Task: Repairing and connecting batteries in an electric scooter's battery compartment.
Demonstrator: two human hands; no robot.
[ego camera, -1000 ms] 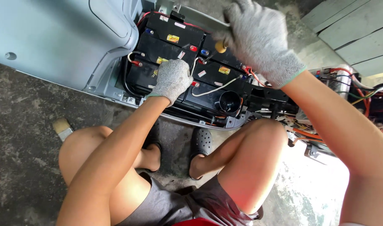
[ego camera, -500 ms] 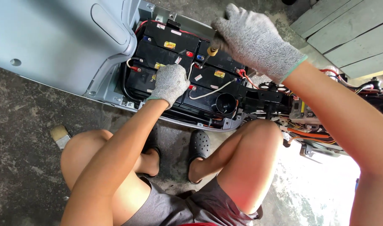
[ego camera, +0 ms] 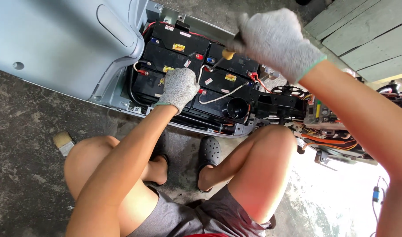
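- Squatting on the concrete floor [ego camera: 29, 184], the person works over black batteries [ego camera: 183, 57] at upper centre.
- Right hand [ego camera: 277, 41] grip clenched around a yellow-handled screwdriver [ego camera: 225, 55], tip at a terminal.
- Left hand [ego camera: 180, 87] rests, grip released, on a battery.
- White cable [ego camera: 218, 94] and red wires remain attached; the batteries sit in place.

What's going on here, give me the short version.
A squatting person in grey knit gloves works over an open battery bay in a light blue vehicle body. The right hand grips a yellow-handled screwdriver, its tip down at a terminal among the black batteries. The left hand rests flat on a battery beside a white wire. Loose wiring lies exposed to the right.
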